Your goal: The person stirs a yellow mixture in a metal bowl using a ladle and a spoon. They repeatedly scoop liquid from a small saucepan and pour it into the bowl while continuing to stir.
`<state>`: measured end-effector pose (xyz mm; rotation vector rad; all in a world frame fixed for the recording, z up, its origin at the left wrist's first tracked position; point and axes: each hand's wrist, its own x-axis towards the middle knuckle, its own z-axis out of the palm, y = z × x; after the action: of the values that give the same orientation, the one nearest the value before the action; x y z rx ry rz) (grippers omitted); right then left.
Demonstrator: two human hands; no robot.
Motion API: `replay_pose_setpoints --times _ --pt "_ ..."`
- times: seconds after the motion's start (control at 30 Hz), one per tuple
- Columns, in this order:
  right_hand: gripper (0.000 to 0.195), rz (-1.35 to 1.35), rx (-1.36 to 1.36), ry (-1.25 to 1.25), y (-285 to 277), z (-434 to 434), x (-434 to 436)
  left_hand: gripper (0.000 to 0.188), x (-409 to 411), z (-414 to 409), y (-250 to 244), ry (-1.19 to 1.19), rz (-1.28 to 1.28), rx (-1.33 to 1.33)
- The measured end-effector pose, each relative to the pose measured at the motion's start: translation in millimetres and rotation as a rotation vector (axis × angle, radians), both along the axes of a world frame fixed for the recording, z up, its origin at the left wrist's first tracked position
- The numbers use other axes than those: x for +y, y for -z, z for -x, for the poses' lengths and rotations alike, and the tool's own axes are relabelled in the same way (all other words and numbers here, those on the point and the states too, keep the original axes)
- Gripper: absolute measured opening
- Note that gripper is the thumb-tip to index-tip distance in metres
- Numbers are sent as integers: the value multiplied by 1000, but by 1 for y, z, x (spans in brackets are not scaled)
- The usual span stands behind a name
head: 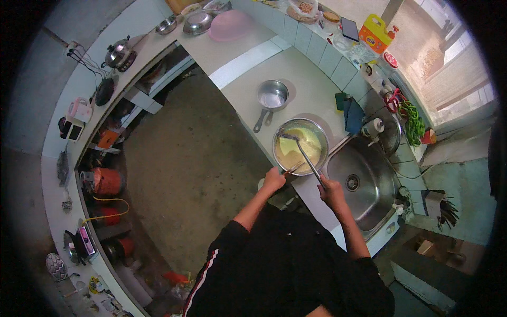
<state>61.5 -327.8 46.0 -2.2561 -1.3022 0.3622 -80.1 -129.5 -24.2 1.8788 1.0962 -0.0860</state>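
A round metal basin [325, 136] stands on the counter beside the sink, with a pale yellow, batter-like mixture [311, 148] inside. My right hand [332, 193] grips the long metal handle of a utensil [305, 152]. Its dark, coated head lies in the mixture towards the basin's far left; whether it is a ladle or a spatula I cannot tell. At the near rim, my left hand [275, 180] is closed around a short, thin utensil [294, 168], partly hidden by the fingers, whose tip reaches over the mixture. Just beyond the basin sits a metal dipper [273, 94], handle towards me.
A stainless steel sink [372, 198] lies right of the basin. Dark cloth [353, 115] hangs over the counter near the tiled wall. On the sill are a phone [349, 29] and a yellow jug [373, 33]. A pink bowl [230, 25] rests at the far end.
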Motion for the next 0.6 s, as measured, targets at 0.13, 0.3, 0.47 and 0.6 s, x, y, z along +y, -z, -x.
replay_pose_setpoints --times 0.13,0.3,0.47,0.6 --pt "35 89 -62 -81 -12 -3 -14 37 10 -6 13 -15 168 -33" --pt "38 182 -185 -196 -48 -22 -28 38 8 -4 54 -53 166 -100" --pt "33 112 -397 -249 -51 -54 -19 41 5 -6 45 -35 36 -88" --pt "39 93 -474 -279 -45 -90 1 45 5 -5 25 -15 102 -23"
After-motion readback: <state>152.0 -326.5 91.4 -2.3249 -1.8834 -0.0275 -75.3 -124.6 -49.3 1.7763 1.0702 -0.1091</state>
